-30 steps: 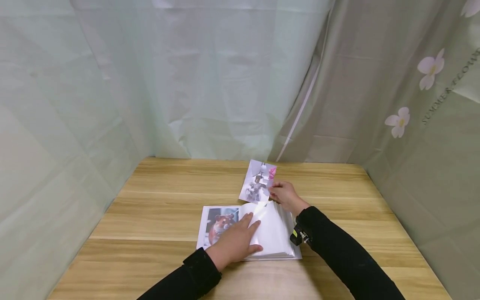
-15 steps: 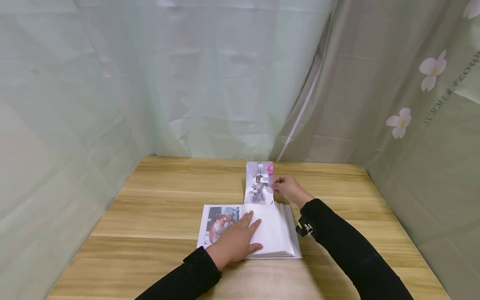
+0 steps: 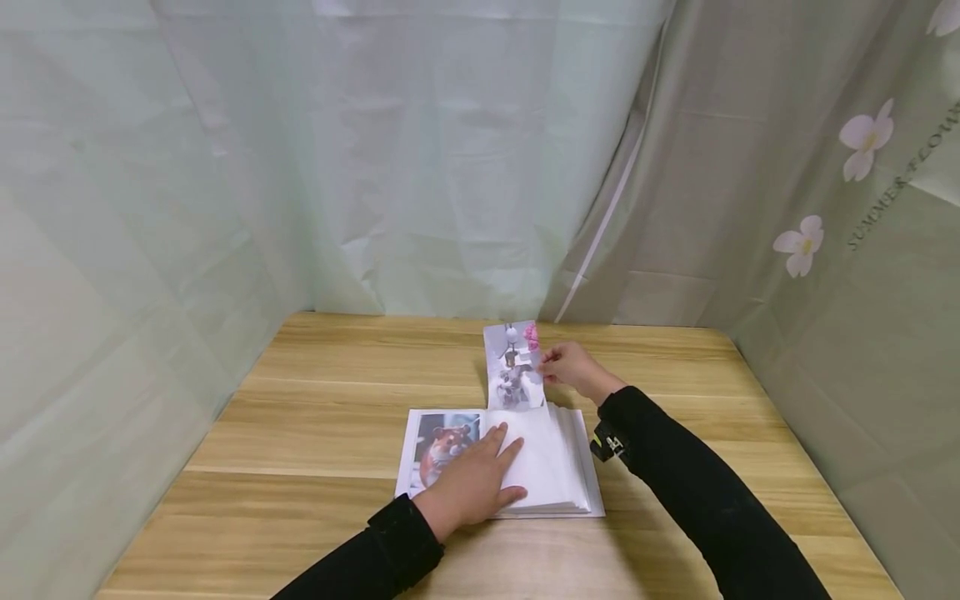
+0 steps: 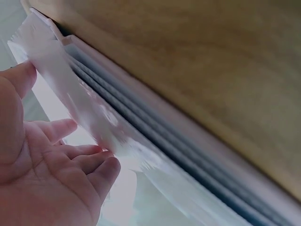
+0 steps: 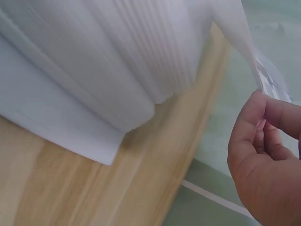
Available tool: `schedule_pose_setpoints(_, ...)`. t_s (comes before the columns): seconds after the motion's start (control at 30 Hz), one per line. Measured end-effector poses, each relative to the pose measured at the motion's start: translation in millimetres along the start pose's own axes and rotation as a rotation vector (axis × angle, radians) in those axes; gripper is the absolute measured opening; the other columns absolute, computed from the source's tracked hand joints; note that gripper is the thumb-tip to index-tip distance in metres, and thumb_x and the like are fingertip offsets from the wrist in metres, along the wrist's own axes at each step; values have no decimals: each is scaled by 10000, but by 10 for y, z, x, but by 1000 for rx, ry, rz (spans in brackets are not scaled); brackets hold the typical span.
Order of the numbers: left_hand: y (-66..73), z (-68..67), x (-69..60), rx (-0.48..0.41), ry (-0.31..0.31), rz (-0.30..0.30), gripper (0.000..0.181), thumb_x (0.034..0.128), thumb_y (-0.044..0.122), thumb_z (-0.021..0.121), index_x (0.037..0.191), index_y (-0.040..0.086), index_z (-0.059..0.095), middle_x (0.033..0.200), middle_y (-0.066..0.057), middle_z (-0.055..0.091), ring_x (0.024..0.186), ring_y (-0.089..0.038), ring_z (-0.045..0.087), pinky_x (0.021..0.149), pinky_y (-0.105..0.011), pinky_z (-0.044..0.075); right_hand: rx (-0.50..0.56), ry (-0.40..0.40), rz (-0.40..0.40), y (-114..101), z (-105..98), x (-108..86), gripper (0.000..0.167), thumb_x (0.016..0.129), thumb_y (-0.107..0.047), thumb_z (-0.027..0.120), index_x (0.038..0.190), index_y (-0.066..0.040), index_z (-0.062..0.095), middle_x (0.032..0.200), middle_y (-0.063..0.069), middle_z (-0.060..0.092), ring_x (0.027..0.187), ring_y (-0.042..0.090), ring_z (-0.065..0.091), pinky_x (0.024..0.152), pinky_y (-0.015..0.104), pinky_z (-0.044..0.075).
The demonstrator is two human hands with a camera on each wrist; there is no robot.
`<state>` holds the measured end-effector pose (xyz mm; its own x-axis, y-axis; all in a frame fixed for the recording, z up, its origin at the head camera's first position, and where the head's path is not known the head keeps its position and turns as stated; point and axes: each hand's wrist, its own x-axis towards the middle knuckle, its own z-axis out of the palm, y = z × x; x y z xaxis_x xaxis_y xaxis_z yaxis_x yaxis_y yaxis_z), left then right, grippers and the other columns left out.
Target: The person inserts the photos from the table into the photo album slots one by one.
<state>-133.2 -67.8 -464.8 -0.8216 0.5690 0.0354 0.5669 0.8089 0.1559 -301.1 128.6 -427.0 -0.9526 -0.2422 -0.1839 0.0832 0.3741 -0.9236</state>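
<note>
An open photo album (image 3: 547, 467) lies on the table, with a picture of a hamster-like animal (image 3: 446, 448) on its left page and a blank whitish sleeve page on the right. My left hand (image 3: 471, 485) rests on the album near the fold, fingers spread and fairly straight; in the left wrist view those fingers touch the clear page. Between thumb and fingers my right hand (image 3: 573, 371) pinches the right edge of a photo (image 3: 516, 367), greyish with a pink patch. The photo's lower end meets the top edge of the right page; whether it is inside the sleeve I cannot tell.
A wooden table (image 3: 315, 433) carries the album near its middle. Pale curtains (image 3: 450, 167) hang behind the table and along both sides, some with printed flowers. The right-hand stack of album pages (image 5: 141, 56) fans out at its edge.
My right hand has shifted the photo, first straightening it, then swinging its top slightly left. Its lower end now lines up with the right page's top edge. The left hand stays put.
</note>
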Motion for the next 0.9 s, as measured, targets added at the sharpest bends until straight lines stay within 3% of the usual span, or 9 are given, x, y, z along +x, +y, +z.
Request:
schedule_pose_setpoints(0.23,8,-2,3,0,-3,5,723,877,557,431,1420,98,299,1441,-203,189,1299,-310,195,996,-421,263,-56,11,-64,-78,-17,11,93,806,60,628,753,17,565,714,104,542,677,272,568,720,458,490)
schedule_pose_setpoints(0.5,17,-9,-2,8,7,14,719,881,545,438,1420,92,294,1436,-209,197,1296,-315,200,993,-416,268,-67,23,-55,-113,-21,1,44,808,72,617,832,70,580,749,122,553,754,333,577,735,447,489)
schedule_pose_setpoints(0.73,15,14,-5,6,1,16,703,891,542,418,1419,94,299,1439,-199,200,1298,-308,198,996,-410,265,-88,-17,-44,-60,-25,18,69,793,74,635,765,42,582,730,118,546,618,190,557,665,394,515)
schedule_pose_setpoints(0.9,9,45,-2,15,5,17,702,893,546,406,1422,98,293,1439,-201,199,1297,-312,198,995,-418,265,-98,-64,-20,-55,-19,2,78,800,57,638,766,28,574,744,125,554,710,297,584,709,429,500)
